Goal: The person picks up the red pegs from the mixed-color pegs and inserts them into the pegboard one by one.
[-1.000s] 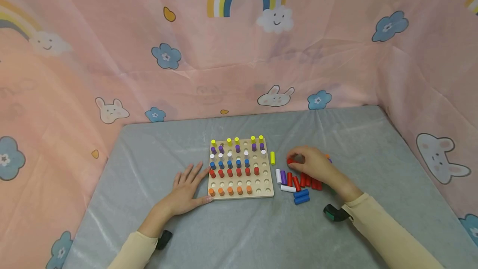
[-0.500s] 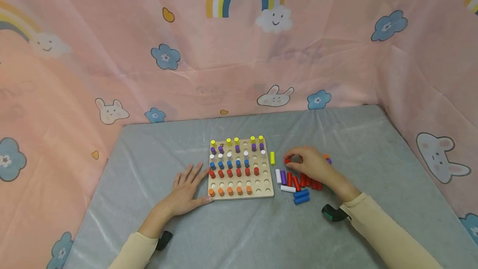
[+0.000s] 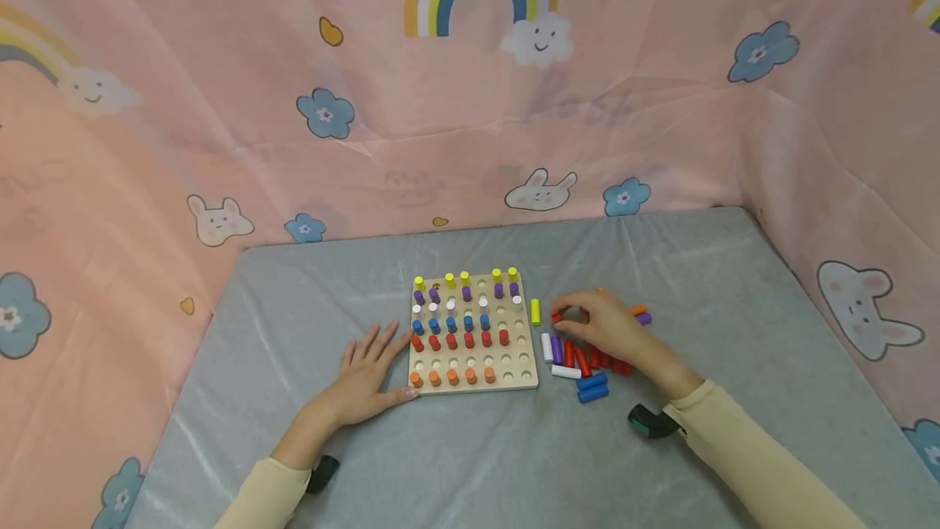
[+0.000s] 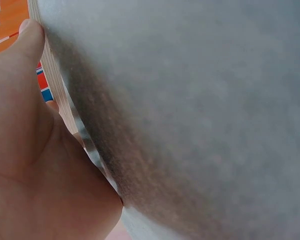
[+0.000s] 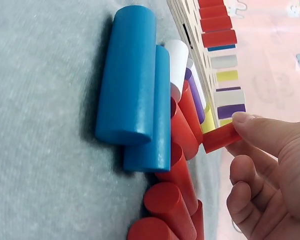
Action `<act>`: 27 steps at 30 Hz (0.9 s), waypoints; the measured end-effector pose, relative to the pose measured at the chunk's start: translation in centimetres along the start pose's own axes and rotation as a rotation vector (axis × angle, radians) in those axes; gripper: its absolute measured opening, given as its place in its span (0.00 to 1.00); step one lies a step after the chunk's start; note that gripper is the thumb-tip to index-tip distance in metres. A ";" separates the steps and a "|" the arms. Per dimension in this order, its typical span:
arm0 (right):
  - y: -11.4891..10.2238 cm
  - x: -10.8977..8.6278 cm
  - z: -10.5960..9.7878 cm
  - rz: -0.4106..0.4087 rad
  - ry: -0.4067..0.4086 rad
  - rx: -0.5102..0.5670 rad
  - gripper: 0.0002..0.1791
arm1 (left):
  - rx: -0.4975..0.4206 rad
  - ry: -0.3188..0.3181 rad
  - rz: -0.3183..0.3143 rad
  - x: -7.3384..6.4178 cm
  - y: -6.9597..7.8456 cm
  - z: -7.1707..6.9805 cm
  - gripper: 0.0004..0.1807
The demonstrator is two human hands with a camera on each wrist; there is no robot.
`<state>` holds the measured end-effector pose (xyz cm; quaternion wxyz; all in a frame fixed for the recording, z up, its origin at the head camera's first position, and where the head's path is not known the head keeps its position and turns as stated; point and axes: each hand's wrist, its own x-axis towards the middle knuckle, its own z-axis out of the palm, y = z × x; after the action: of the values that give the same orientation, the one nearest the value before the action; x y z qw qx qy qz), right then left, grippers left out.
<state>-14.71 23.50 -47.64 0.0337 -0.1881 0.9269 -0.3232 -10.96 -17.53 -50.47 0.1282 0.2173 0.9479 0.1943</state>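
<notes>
The grey desk [image 3: 477, 464] is carrying everything. On it the board [image 3: 516, 366] is lying flat, its pegs standing in rows: the yellow row [image 3: 465, 278] farthest, the red row [image 3: 469, 340] near the middle, the orange row [image 3: 471, 377] nearest me. The red row is showing a bare hole [image 3: 522, 340] at its right end.

My right hand [image 3: 605, 323] is hovering by the loose pegs, thumb and finger pinching one red peg while the other fingers are curling in. My left hand [image 3: 367, 380] is lying with fingers spread, gripping nothing, its thumb touching the board's near left corner. I should be pressing just enough to stop the board sliding, fingertips clear of the standing pegs.

Of the loose pegs [image 3: 583, 362], two blue pegs [image 5: 125, 75] are lying nearest me, and a yellow peg [image 3: 535, 312] is lying alone between my right hand and the board. I should be passing above it, not brushing it.

The red peg [image 5: 220, 138] I am pinching is hanging above the desk, leaning slightly, its lower end free. I am judging this high hold a good one; squaring the peg upright should be making it easier to control.
</notes>
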 end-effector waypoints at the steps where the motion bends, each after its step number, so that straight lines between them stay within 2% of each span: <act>1: 0.0 0.0 0.0 -0.005 0.002 -0.001 0.10 | 0.002 -0.007 -0.006 0.0 0.1 -0.1 0.51; 4: -0.2 0.0 0.1 -0.008 0.001 0.008 0.10 | 0.013 -0.023 -0.016 0.0 0.3 -0.3 0.51; 12: -0.5 0.1 0.3 -0.026 -0.011 0.042 0.10 | -0.007 0.017 0.015 -0.1 0.1 0.0 0.50; 19: -0.7 0.2 0.7 -0.062 0.006 0.027 0.10 | 0.018 -0.041 -0.030 0.0 0.4 -0.4 0.50; 27: -1.2 0.3 1.0 -0.080 0.024 0.001 0.10 | 0.008 -0.008 -0.008 -0.1 0.4 -0.2 0.50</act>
<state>-14.43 21.92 -47.65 0.0096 -0.2211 0.9187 -0.3271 -10.85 -17.33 -50.13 0.1319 0.2150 0.9490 0.1892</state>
